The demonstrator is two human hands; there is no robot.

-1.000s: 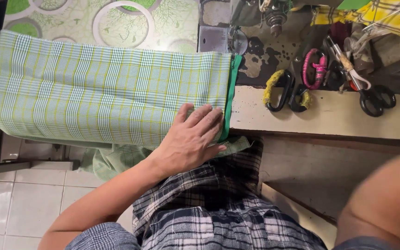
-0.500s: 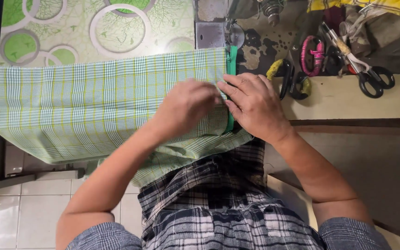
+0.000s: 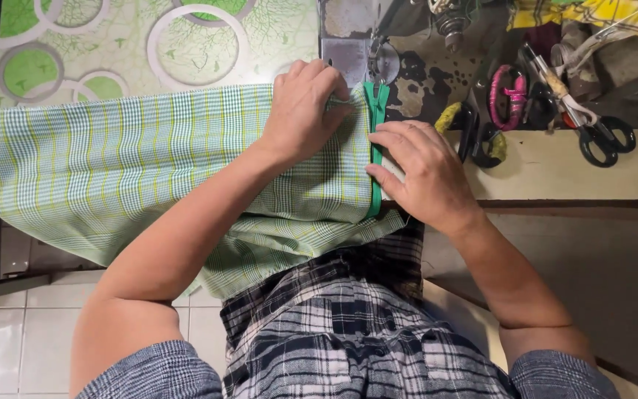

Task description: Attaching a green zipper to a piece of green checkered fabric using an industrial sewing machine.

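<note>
Where the green checked cloth [image 3: 149,162] ends on the right, a green zipper [image 3: 375,140] runs along its edge, from the metal plate [image 3: 348,52] of the sewing machine down to the near edge of the table. The left hand [image 3: 300,114] lies flat on the cloth just left of the zipper, fingers bent and pressing the fabric near the top. The right hand [image 3: 422,174] rests on the other side, its fingertips [image 3: 382,144] touching the zipper tape, fingers loosely curled and grasping nothing. The cloth spreads wide to the left over a tablecloth [image 3: 112,44] patterned with green circles, and its lower part hangs off the table over the person's plaid lap. Leftward the cloth has open room; to the right the space is crowded. Just beyond the right hand lie scissors with yellow-wrapped handles [image 3: 474,133], then a pair with pink-wrapped handles [image 3: 509,100], and farther right black-handled scissors [image 3: 603,137]. Yellow checked fabric [image 3: 607,11] lies at the top right corner.
</note>
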